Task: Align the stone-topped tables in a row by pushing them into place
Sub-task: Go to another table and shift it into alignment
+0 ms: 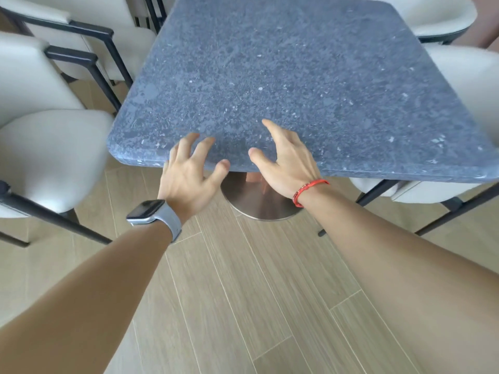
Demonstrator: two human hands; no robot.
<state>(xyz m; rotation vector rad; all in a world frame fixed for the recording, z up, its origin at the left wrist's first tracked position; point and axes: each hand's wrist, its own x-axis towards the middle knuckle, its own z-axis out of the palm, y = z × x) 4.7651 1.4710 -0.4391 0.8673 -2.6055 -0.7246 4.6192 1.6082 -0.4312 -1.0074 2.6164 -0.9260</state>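
Note:
A square table with a dark grey speckled stone top (pixel 283 76) fills the upper middle of the view, standing on a round brushed-metal base (pixel 259 203). My left hand (pixel 189 174), with a watch on the wrist, hovers at the near edge of the top with fingers spread and curled. My right hand (pixel 286 160), with a red bracelet, reaches over the same edge, fingers apart above the stone. Neither hand holds anything; whether they touch the top I cannot tell.
Cream upholstered chairs with black metal frames stand close on the left (pixel 51 147), at the back left (pixel 89 25), on the right (pixel 469 87) and at the back right (pixel 432 14). Light wood-plank floor (pixel 243 306) lies between me and the table.

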